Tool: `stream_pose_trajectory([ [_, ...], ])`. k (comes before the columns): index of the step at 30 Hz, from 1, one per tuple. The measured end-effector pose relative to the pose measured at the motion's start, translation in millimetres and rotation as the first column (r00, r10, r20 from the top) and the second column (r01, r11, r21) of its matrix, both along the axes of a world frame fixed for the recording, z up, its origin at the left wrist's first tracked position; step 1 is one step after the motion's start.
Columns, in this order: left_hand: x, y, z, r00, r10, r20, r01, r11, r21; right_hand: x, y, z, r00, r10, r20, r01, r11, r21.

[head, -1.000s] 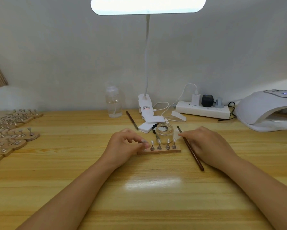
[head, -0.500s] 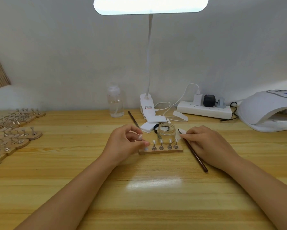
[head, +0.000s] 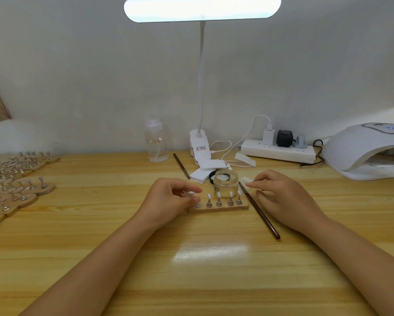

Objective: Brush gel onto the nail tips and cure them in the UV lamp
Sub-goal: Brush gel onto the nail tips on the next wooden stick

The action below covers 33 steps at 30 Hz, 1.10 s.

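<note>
The left hand [head: 168, 199] has lifted one nail tip stand [head: 190, 193] off the left end of the wooden holder [head: 218, 207], pinching it between thumb and fingers; four stands remain on the holder. The right hand [head: 284, 199] now hovers with fingers loosely curled, holding nothing, just right of the brush [head: 259, 212] lying on the worktop [head: 191, 270]. Behind the holder stands a clear open jar [head: 225, 182], its contents unclear. The UV lamp [head: 369, 151] sits far right.
</note>
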State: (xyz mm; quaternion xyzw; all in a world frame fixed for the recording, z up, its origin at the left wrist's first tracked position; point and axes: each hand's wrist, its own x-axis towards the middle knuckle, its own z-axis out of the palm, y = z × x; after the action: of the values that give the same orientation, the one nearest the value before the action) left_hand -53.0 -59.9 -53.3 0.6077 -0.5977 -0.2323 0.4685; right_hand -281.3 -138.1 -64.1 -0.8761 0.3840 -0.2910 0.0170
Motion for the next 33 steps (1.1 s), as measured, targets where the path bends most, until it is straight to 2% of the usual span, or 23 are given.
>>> stream_pose_trajectory([
  [8, 0.6, -0.7, -2.9, 0.998, -0.058, 0.018, 0.058, 0.998, -0.008, 2.1, 11.3, 8.5, 0.984, 0.105, 0.142, -0.116, 0.99, 0.077],
  [12, -0.2, -1.5, -3.7, 0.996, -0.088, -0.018, 0.088, 0.996, 0.007, 4.2, 11.9, 7.6, 0.99, 0.13, 0.051, -0.134, 0.985, 0.108],
  [17, -0.7, -1.9, -5.4, 0.993, -0.11, -0.037, 0.11, 0.994, -0.008, 5.2, 8.5, 6.0, 0.993, 0.112, -0.034, -0.11, 0.992, 0.068],
  [23, 0.7, -1.5, -7.9, 0.986, -0.134, -0.099, 0.134, 0.991, -0.015, 6.6, 4.3, 3.2, 0.995, 0.075, -0.065, -0.072, 0.996, 0.051],
  [33, 0.4, -1.1, -7.4, 0.99, -0.131, -0.054, 0.131, 0.991, -0.007, 8.0, 1.2, 2.9, 0.989, 0.092, -0.118, -0.081, 0.992, 0.101],
])
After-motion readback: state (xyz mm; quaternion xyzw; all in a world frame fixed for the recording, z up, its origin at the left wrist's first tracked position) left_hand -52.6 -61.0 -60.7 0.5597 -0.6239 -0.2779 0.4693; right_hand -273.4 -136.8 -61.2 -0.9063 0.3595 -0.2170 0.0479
